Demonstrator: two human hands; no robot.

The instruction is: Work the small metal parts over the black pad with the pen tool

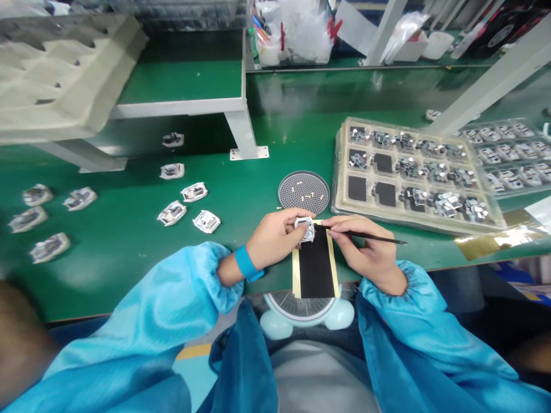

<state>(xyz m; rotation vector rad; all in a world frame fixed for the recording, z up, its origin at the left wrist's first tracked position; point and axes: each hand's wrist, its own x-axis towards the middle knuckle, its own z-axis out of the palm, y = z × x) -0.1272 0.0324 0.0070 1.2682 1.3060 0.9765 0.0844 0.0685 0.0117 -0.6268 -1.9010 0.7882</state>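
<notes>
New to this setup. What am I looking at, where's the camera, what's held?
No machine: these are a person's two bare hands, in one picture from a head-worn camera looking forward and down. The left hand holds a small white part; the right hand holds a thin black stick, one end close to that part. Beneath is a yellow-edged black sheet. On the green table: similar pieces to the left, a round perforated dish ahead, and a compartment tray to the right.
</notes>
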